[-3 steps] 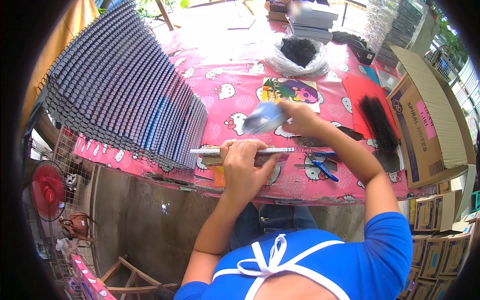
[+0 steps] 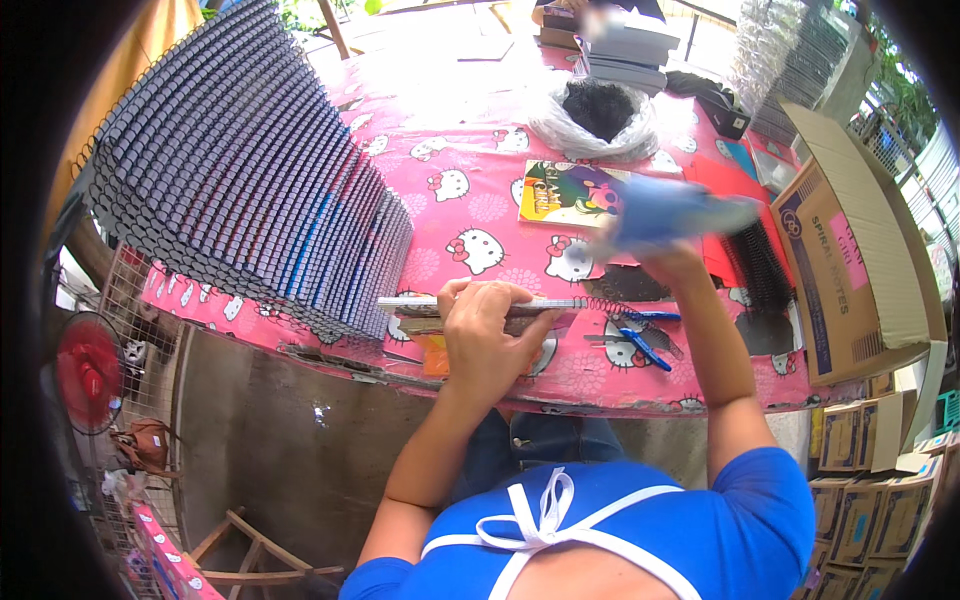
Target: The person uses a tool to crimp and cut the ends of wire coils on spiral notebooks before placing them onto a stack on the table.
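My left hand is closed round a notebook stood on its edge near the table's front. A dark spiral coil sticks out past the right end of its bound edge. Blue-handled pliers lie beside the coil, handles apart. Over the right side of the table, my right hand grips a blue-grey object, too smeared by motion to tell its kind. Behind it a colourful book cover lies flat, partly covered by that object.
A tall stack of spiral-bound notebooks fills the table's left. Black coils lie on red sheets at right, by an open cardboard box. A plastic bag of black coils and a pile of books stand farther back.
My right hand has swung to the right with the blue-grey object. My left hand stays on the notebook in nearly the same place.
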Tool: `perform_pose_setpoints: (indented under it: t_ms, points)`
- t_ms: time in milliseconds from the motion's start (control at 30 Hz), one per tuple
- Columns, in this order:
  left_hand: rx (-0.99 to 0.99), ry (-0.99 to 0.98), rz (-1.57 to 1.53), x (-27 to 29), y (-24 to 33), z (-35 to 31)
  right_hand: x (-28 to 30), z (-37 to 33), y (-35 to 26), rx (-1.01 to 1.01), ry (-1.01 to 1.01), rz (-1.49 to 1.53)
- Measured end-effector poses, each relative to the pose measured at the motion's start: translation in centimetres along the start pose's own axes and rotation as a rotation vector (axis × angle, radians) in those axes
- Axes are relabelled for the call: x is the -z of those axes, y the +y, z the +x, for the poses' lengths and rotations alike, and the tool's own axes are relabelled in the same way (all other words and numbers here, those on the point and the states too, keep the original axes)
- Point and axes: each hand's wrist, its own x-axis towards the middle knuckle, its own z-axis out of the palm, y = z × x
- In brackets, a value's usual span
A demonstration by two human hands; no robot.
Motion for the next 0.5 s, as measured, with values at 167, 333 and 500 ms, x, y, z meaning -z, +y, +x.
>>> perform_pose_setpoints:
  t_ms: [167,333,500]
  points:
    - [0.004,0.0,-0.026,0.1,-0.1,-0.2,-0.4,-1.4,-0.7,-0.218,0.182,-0.783]
    - [0.165,-0.064,-0.117,1.0,0.1,-0.2,-2.1,-0.3,-0.5,-0.244,0.145,-0.465]
    - [0.182,-0.004,0.266,3.6,-2.1,-0.8,-3.2,1.0,-1.4,-0.035,0.089,-0.341]
